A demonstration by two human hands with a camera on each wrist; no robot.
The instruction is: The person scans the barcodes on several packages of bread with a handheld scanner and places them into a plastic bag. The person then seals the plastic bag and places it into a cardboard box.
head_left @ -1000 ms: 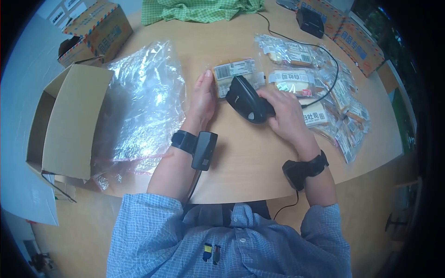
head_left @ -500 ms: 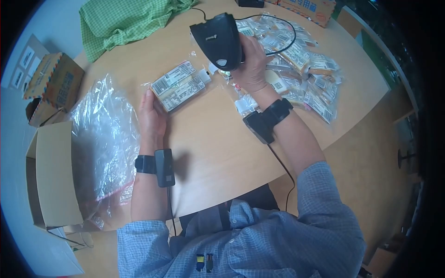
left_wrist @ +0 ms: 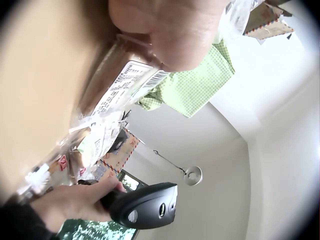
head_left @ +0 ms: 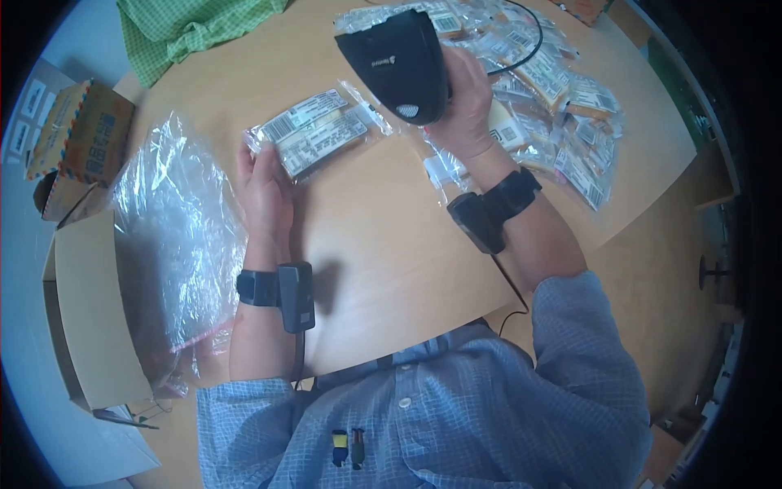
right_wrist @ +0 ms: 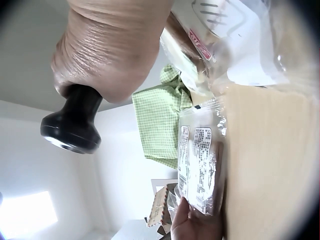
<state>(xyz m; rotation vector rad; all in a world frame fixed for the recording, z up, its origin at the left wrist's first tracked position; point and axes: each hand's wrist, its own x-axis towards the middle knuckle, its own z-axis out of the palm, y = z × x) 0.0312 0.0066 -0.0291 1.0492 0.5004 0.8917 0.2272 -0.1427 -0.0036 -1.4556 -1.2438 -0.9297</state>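
Note:
The left hand (head_left: 267,191) pinches the near left end of a clear-wrapped bread packet (head_left: 316,134), whose white barcode labels face up. In the left wrist view its fingers (left_wrist: 170,30) lie over the packet's end. The right hand (head_left: 464,106) grips a black handheld scanner (head_left: 397,69), raised above the table to the right of the packet. The right wrist view shows the scanner's head (right_wrist: 72,127) sticking out below the curled hand (right_wrist: 110,50). Several more wrapped packets (head_left: 582,171) lie heaped beyond and right of the right hand.
An open cardboard box (head_left: 98,310) stands at the left, beside a large clear plastic bag (head_left: 179,244). Behind them is a printed carton (head_left: 90,138). A green checked cloth (head_left: 183,33) lies at the back. The scanner's black cable (head_left: 533,49) crosses the heap.
The scanner has been lifted off the packet and moved to the right. The left hand's packet now lies angled, apart from the scanner. The head view has turned and shifted.

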